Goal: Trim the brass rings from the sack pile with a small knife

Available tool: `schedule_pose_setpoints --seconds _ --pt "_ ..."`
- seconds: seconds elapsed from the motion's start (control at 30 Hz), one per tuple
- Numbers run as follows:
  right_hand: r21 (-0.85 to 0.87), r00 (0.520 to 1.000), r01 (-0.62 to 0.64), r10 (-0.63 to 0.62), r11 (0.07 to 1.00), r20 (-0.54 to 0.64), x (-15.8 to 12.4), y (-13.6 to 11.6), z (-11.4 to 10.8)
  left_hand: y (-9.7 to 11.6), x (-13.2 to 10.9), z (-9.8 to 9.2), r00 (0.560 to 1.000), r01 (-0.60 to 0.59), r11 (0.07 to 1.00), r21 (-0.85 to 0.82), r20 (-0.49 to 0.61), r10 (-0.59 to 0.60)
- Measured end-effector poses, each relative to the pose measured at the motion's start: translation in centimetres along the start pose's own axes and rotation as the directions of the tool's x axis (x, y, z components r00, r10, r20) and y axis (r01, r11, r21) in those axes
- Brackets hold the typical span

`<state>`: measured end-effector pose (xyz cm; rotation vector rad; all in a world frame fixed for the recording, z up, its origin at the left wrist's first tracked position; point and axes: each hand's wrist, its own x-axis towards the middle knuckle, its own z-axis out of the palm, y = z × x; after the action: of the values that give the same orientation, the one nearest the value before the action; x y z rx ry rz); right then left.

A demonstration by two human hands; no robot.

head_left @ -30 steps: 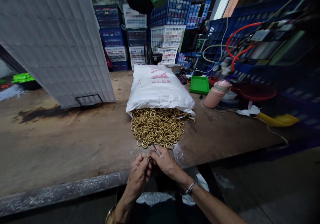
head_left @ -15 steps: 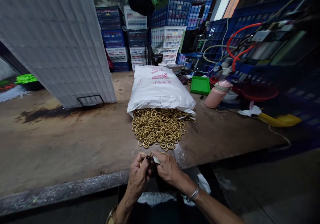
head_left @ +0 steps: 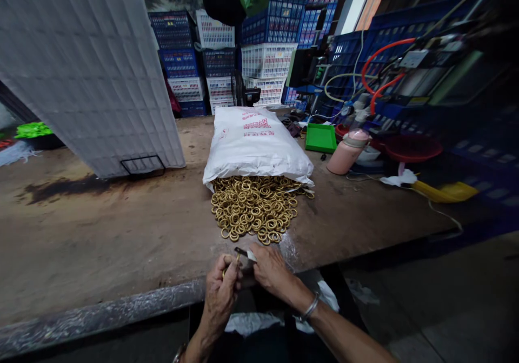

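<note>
My left hand (head_left: 221,287) is closed in a pinch on a gold-coloured ring (head_left: 238,257), seen nearly edge-on between thumb and fingers. A bit more gold shows at the finger side, but I cannot tell whether it is a second ring. My right hand (head_left: 271,268) grips a small knife (head_left: 241,252) with a dark, short blade and a pale handle, mostly covered by the fingers. The blade points left, just above the ring. Beyond both hands lies a heap of gold-coloured rings (head_left: 253,211), spilling from the mouth of a white sack (head_left: 257,149) with red print.
On the wooden table (head_left: 133,244), a tall white padded panel (head_left: 105,81) stands at left. To the right are a pink bottle (head_left: 347,152), a green tray (head_left: 320,138) and a yellow scoop (head_left: 446,191). Stacked crates (head_left: 267,60) line the back. The table's front edge runs below my hands.
My left hand has dropped slightly toward me and away from the knife, which now shows its dark blade clearly. The whole view has shifted a little.
</note>
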<state>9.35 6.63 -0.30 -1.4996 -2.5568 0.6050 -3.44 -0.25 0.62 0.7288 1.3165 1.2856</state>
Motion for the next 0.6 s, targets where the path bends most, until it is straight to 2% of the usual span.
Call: schedule_pose_setpoints --seconds 0.1,0.2,0.33,0.6 --pt "-0.037 0.996 -0.084 0.083 0.996 -0.038 0.7 0.9 -0.3 1.0 -0.8 0.2 0.995 0.088 0.989 -0.120 0.048 -0.083" --pt "-0.043 0.983 -0.141 0.135 0.989 -0.128 1.5 1.4 -1.5 1.7 -0.7 0.3 0.981 0.191 0.942 -0.274 0.087 -0.174" --pt "-0.059 0.944 -0.237 0.216 0.970 -0.248 2.7 1.4 -2.9 1.4 0.1 0.0 0.977 0.197 0.908 -0.370 0.149 -0.152" --pt "-0.113 0.937 -0.304 0.276 0.946 -0.212 4.4 1.5 -2.5 1.0 0.7 -0.5 0.963 0.234 0.852 -0.469 0.231 -0.138"
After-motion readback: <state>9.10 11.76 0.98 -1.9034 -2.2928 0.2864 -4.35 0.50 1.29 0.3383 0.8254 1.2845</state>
